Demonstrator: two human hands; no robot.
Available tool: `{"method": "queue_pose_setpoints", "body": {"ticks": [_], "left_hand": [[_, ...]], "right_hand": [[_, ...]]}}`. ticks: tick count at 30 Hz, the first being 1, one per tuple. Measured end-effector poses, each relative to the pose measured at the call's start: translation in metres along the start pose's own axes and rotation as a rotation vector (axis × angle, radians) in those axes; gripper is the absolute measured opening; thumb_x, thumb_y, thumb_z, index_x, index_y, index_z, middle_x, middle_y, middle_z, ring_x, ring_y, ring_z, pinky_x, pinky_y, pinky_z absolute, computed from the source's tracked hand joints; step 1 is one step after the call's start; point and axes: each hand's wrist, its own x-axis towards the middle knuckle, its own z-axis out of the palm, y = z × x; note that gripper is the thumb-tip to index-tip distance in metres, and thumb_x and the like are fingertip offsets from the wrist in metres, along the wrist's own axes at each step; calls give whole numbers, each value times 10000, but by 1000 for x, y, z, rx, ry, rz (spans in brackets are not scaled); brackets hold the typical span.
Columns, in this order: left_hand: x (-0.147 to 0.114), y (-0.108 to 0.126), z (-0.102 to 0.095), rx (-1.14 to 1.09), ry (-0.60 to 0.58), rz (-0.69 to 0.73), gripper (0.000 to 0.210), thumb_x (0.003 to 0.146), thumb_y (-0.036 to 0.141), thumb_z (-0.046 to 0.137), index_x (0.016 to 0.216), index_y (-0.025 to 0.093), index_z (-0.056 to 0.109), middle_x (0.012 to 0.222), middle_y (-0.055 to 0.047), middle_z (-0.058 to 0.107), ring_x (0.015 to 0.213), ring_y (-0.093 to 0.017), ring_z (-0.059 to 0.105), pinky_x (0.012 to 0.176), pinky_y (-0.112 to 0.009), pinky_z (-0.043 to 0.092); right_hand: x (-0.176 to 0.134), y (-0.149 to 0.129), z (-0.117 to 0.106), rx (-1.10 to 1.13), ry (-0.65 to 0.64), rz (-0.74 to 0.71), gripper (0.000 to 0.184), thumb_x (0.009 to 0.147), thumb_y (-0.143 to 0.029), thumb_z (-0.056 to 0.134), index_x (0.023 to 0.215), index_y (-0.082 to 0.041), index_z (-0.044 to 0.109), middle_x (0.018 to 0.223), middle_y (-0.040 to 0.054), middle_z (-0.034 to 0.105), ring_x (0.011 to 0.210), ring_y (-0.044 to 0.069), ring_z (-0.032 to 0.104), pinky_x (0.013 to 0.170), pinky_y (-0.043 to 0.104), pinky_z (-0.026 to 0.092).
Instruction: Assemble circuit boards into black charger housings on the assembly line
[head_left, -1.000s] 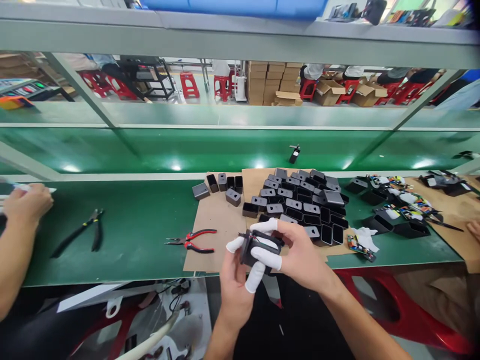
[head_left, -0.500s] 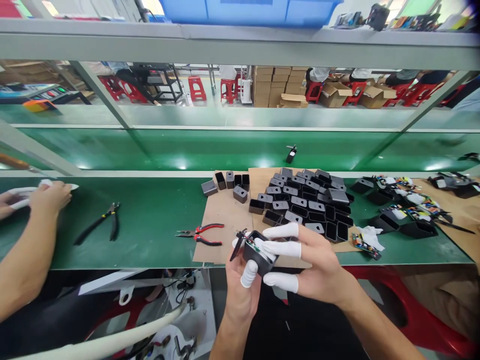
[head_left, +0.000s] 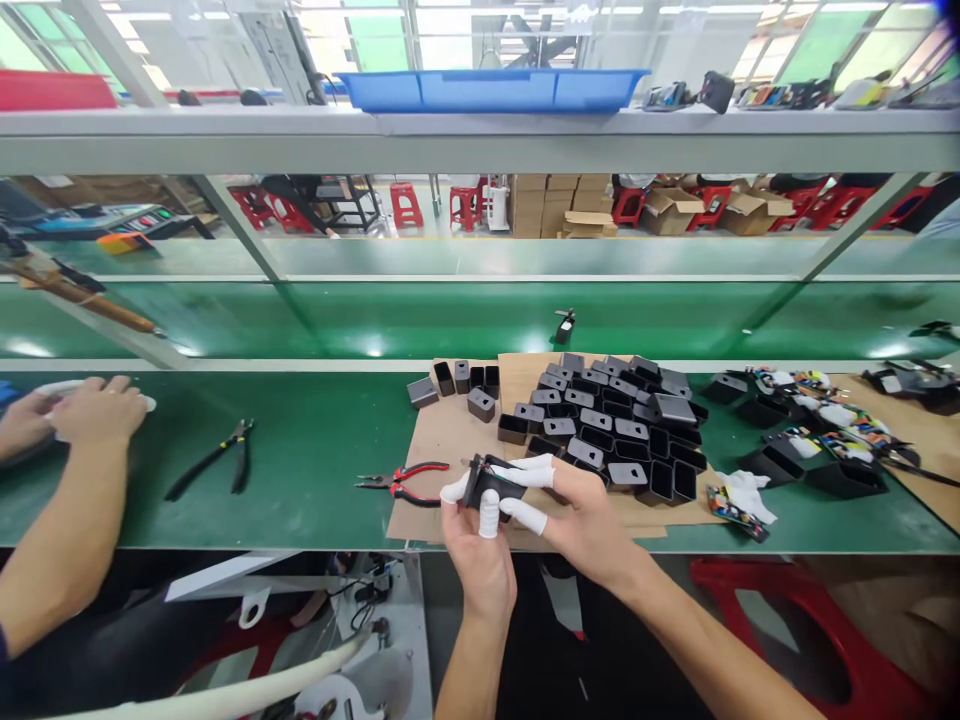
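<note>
A small black box-shaped casing [head_left: 507, 487] is pinched by white-capped fingers [head_left: 489, 516] of the left hand [head_left: 481, 570] and the right hand [head_left: 592, 520], over flat brown cardboard [head_left: 436, 438].

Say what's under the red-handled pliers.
Under the pliers: brown cardboard around the handles, green tabletop around the nose. The surface directly beneath them is covered, so I can't tell what's there.

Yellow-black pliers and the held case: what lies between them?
In the head view, red-black pliers with handles on cardboard, then the left hand, which holds the case.
</note>
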Motion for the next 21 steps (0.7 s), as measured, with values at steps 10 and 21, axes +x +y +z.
{"method": "queue_pose_setpoints", "body": {"ticks": [10,21], "left_hand": [[65,-36,4,441,-37,119,574,1000,608,649,1422,237,532,1428,-165,643,1380,-282,632,1230,-487,463],[61,-61,-15,646,-69,117,439,972,574,697,1264,246,673,1245,-140,692,1160,-295,715,1067,-484,581]], "right_hand": [[200,109,-19,-381,-33,194,414,925,-258,819,1325,-211,727,1172,76,809,1008,228,778,985,408,621],[324,213,-31,-625,17,319,375,1038,-436,707,1316,-185,675,1359,106,688,1209,277,689,1050,520,590]]}}
